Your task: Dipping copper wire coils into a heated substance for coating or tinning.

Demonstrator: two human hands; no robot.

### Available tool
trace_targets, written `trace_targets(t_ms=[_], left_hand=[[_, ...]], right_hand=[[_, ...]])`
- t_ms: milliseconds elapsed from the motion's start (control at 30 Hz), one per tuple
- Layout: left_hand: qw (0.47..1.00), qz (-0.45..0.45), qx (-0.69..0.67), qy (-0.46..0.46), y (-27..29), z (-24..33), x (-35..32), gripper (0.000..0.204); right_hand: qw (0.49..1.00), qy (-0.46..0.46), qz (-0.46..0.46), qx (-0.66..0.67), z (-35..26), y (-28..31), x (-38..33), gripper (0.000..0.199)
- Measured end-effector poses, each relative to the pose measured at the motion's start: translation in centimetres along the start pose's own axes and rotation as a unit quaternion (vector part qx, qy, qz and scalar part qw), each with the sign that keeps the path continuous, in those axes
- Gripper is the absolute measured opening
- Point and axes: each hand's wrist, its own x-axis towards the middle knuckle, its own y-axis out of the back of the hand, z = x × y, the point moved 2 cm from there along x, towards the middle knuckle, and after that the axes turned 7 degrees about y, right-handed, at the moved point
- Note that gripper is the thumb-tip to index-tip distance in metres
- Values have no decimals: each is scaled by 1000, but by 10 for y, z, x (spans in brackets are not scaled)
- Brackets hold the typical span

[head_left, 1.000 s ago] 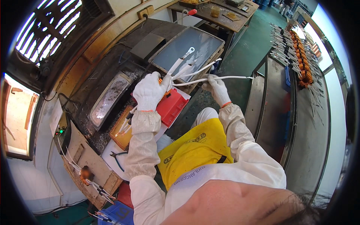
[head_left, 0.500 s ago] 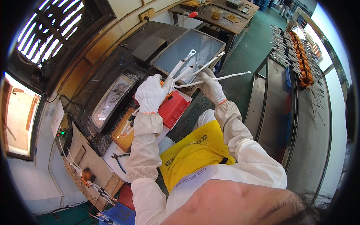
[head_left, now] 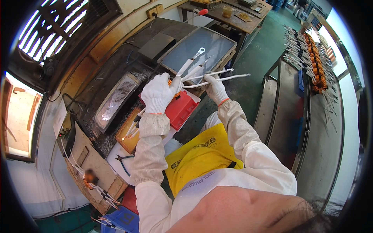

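Note:
White-gloved, my left hand is closed round an orange wire-wound coil, mostly hidden by the fingers. Several white-sleeved leads fan out from the coil to the upper right; one ends in a ring terminal. My right hand, also gloved, is closed on the lower leads a little to the right. Both hands are above a red plastic box. Just left of the box, an amber-coloured tray has more white lead ends over it.
A long metal trough with silvery contents lies to the left. Beyond my hands stands a grey-topped tray. Pliers rest near my left forearm. Another coil sits at lower left. Rows of coils line a metal bench at right.
My right hand has shifted slightly left along the lower leads, and their ends now point closer together. My left hand keeps its hold on the coil.

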Motion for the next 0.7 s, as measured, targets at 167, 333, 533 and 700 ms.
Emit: trace_targets(t_ms=[167,333,533,700], left_hand=[[998,54,-13,-29,-7,-3,-3,48],[981,168,-34,-90,-18,-16,-4,44],[948,267,-59,-163,-9,-8,-14,31],[904,368,-179,-121,-4,-1,-99,40]], right_hand=[[966,-187,-172,43,-14,17,-27,19],[904,-160,-380,-112,-52,-29,-73,39],[894,6,-365,-258,-90,-101,-70,23],[818,250,-345,-385,-81,-149,-51,24]])
